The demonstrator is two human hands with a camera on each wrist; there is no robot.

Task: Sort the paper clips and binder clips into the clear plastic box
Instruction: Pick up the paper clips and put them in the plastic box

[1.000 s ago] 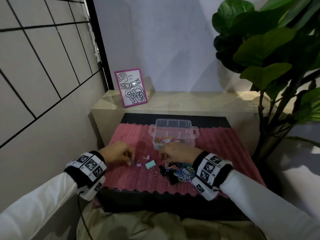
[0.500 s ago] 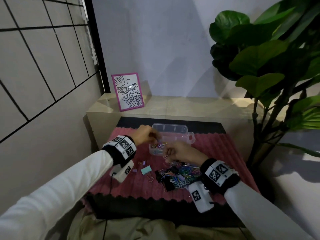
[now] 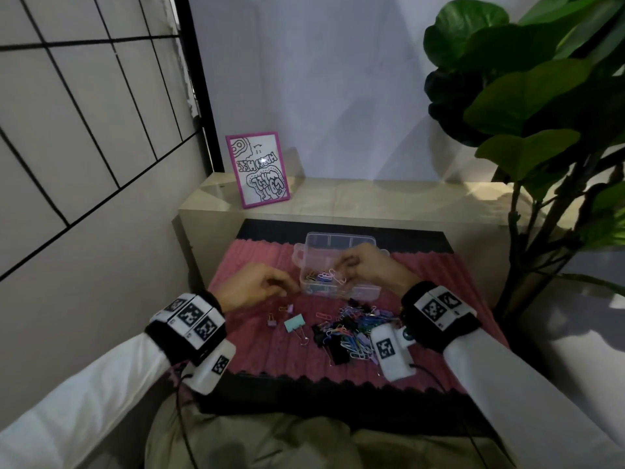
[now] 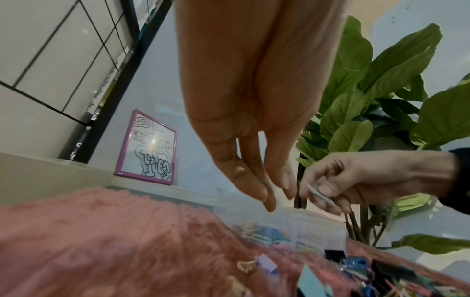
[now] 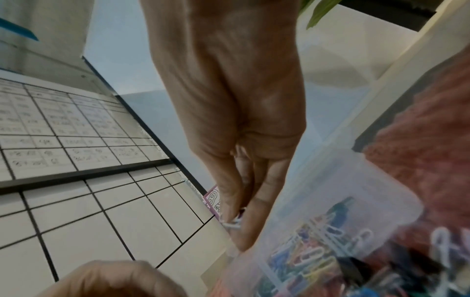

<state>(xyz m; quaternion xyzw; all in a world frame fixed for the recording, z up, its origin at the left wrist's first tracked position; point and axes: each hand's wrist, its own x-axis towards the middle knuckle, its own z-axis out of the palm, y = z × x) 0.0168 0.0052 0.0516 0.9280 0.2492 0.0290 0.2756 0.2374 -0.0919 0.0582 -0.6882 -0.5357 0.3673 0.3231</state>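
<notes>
Right hand [image 3: 367,265] pinches paper clip [image 3: 338,275] over box [image 3: 338,243].

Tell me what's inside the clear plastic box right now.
The clear plastic box holds a heap of colored paper clips in its near-left compartment. The right hand, pinching a clip above it, hides the near-right part.

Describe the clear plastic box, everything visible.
The clear plastic box is see-through, rectangular, lidless, with a small tab handle at each end and inner dividers forming compartments. It sits upright on the pink ridged mat, beyond the loose clip pile. Coloured paper clips fill its near-left compartment; the far compartments look empty. The right hand hovers over it, pinching a pale clip; contact with the box is unclear.
</notes>
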